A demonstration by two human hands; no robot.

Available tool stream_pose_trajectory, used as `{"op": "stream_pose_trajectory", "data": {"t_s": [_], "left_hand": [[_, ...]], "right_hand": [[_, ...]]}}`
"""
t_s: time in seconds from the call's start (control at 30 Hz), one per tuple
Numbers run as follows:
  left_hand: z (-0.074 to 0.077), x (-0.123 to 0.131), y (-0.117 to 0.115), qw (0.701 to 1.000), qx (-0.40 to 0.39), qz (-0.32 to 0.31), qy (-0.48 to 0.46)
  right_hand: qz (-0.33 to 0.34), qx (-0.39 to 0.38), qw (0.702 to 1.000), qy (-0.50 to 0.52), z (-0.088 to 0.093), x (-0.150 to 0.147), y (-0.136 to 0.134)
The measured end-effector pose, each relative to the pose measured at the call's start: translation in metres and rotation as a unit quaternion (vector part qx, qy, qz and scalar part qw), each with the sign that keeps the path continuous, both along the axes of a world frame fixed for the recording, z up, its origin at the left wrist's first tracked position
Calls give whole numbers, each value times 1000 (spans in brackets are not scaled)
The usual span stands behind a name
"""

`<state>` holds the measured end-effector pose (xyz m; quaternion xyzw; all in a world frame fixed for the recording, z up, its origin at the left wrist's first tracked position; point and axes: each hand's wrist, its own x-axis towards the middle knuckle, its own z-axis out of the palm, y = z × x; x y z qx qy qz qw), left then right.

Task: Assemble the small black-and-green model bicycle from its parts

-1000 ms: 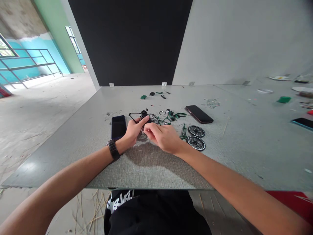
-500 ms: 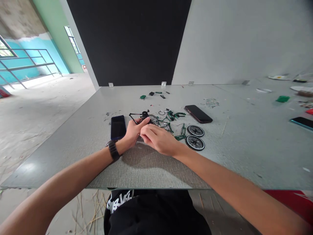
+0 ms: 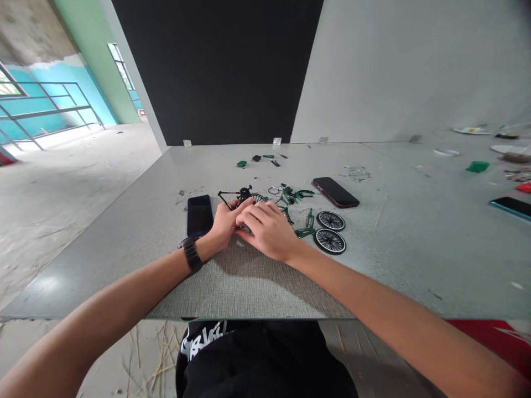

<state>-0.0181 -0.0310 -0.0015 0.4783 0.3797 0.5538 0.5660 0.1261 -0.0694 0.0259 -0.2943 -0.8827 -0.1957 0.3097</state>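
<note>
My left hand (image 3: 226,222), with a black watch on its wrist, is closed on a black model bicycle frame (image 3: 244,193) with a spoked wheel on it. Against it, my right hand (image 3: 267,229) has its fingers curled over the lower part of the model; whatever its fingertips pinch is hidden. Just beyond and right of the hands lie green bicycle parts (image 3: 296,194). Two loose spoked wheels (image 3: 331,241) rest flat on the table right of my right hand.
A dark phone (image 3: 199,215) lies left of my hands, another phone (image 3: 336,192) to the right. Small green and black pieces (image 3: 241,164) sit farther back. An upright black panel (image 3: 232,72) borders the table's far edge. More items, including a blue-edged phone (image 3: 512,207), lie far right.
My right hand has rolled and spread slightly over the model, covering more of the wheel and green parts. My left hand keeps its hold in nearly the same place.
</note>
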Motion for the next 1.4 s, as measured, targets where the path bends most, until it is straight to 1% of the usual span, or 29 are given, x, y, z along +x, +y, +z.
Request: {"op": "stream_pose_trajectory", "data": {"t_s": [0.13,0.43,0.53,0.6,0.7,0.8,0.87,1.07,1.23,1.4], "left_hand": [[1,1,0,1000,2,-3,-13],[6,1,-2,1000,0,-7,-21],[5,1,-1,1000,3,-1,-14],[5,1,-1,1000,8,-3,-8],[5,0,-1,1000,14,-6,4],[6,0,-2,1000,18,-5,22],[6,-1,-2,999,20,-6,30],[7,0,-2,999,22,-24,19],[9,1,-3,999,18,-24,18],[7,1,-2,1000,18,-13,19]], "right_hand": [[-10,-4,1000,12,-3,-4,0],[16,-99,994,51,0,-1,2],[42,-127,988,82,1,-1,2],[71,-159,977,124,1,-1,2],[101,-216,951,196,0,0,3],[106,-266,928,237,1,1,4],[105,-287,919,248,2,2,5],[93,-305,913,256,4,1,5],[97,-308,911,256,2,1,6],[95,-285,926,231,3,1,6]]}}
